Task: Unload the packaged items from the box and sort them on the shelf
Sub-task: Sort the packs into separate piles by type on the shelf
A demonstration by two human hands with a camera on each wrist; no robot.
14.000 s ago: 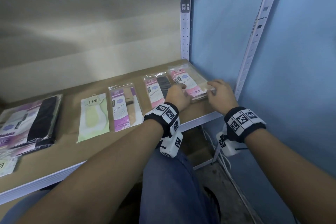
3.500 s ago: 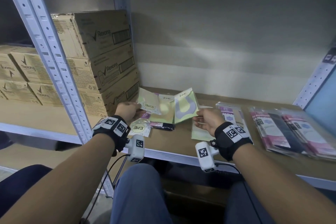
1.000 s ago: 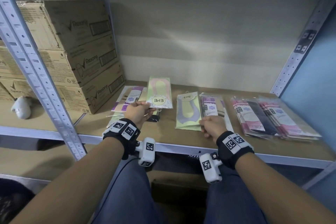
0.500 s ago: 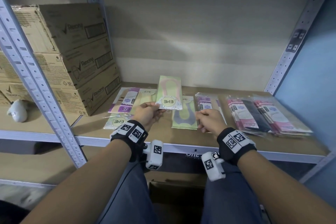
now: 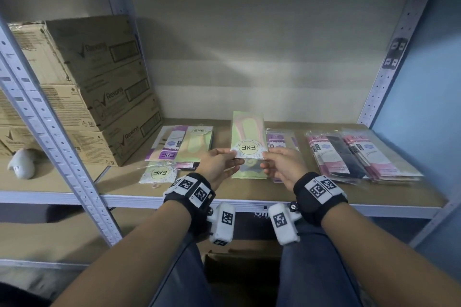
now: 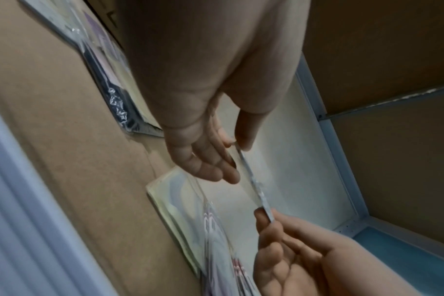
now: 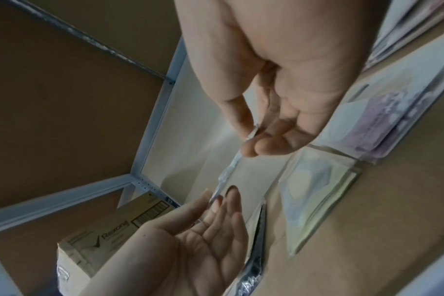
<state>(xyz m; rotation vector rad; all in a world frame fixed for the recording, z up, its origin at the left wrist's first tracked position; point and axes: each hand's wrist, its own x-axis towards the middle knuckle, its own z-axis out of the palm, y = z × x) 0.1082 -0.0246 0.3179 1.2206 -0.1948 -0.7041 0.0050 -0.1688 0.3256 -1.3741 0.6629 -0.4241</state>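
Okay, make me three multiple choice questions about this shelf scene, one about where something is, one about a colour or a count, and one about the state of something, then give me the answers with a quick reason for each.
1. Where do the cardboard cartons stand on the shelf?
A. at its left end
B. at its right end
C. on the floor below it

2. How many hands hold the lifted green packet?
A. none
B. one
C. two

3. How is that green packet placed?
A. lying flat on the shelf
B. held up off the shelf
C. tucked inside a carton

Answers:
1. A: the stacked cartons fill the left end in the head view, beside the upright post.
2. C: the left hand pinches its lower left corner and the right hand its lower right corner.
3. B: both wrist views show its edge in the air between the fingers, above another packet lying on the board.
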